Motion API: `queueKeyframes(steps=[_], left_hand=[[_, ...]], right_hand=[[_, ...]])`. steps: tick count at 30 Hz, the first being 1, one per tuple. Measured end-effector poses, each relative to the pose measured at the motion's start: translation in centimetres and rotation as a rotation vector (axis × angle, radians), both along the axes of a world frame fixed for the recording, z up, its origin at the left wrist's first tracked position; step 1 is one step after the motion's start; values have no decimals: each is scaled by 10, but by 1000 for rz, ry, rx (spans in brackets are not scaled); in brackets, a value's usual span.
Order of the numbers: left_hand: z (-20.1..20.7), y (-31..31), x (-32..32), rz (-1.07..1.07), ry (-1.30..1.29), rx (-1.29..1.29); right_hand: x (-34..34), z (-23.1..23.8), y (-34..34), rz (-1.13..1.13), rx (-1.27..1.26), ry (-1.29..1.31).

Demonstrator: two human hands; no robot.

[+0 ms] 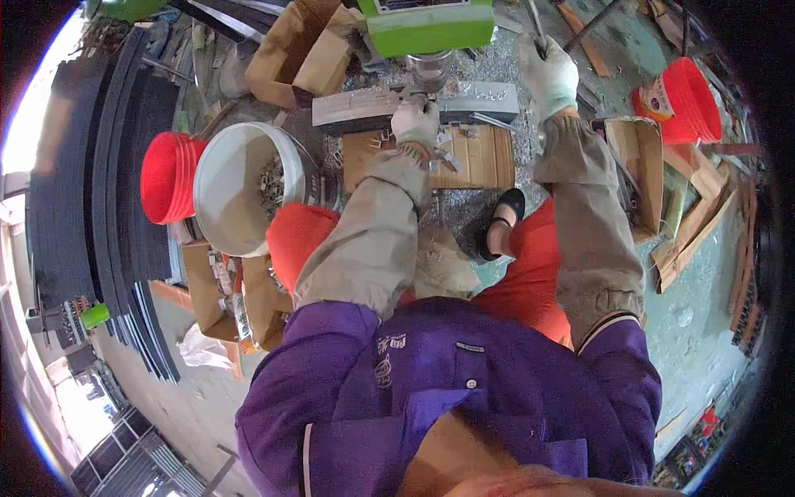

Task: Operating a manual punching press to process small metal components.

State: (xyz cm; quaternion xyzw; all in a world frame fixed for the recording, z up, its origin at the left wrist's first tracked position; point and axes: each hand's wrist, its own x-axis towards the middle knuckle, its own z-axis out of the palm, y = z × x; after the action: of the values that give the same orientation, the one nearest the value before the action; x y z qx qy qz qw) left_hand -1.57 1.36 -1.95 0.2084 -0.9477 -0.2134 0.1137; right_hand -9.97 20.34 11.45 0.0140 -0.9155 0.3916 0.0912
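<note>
A green machine [431, 31], which looks like a drill press, stands before me with its round metal chuck [429, 73] pointing down. Directly under the chuck, my left hand [414, 124], in a white glove, is closed with its fingertips at a small part I cannot make out. It rests over a long grey metal bar [480, 99] lying crosswise. My right hand [551, 79], also gloved, is wrapped round a metal lever [537, 23] to the right of the machine. Small metal pieces [448, 159] lie on a flat cardboard sheet [489, 157] nearer to me.
At left stand a white bucket [217, 195] holding small metal parts, a red bucket [166, 178] and open cartons [207, 306]. Long dark profiles [108, 166] are stacked beyond. On the right are a carton [642, 149] and another red bucket [696, 99]. Shiny metal shavings surround the machine.
</note>
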Motion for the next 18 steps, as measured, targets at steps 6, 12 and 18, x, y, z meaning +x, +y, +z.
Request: queueKeyframes(steps=[6, 12, 18], left_hand=[[-5, -6, 5, -54, 94, 100], [23, -19, 14, 35, -98, 115], [133, -66, 75, -15, 211, 623]], right_hand=[[54, 56, 21, 63, 286, 29], [56, 70, 19, 187, 202, -42], [38, 52, 55, 315, 97, -8]])
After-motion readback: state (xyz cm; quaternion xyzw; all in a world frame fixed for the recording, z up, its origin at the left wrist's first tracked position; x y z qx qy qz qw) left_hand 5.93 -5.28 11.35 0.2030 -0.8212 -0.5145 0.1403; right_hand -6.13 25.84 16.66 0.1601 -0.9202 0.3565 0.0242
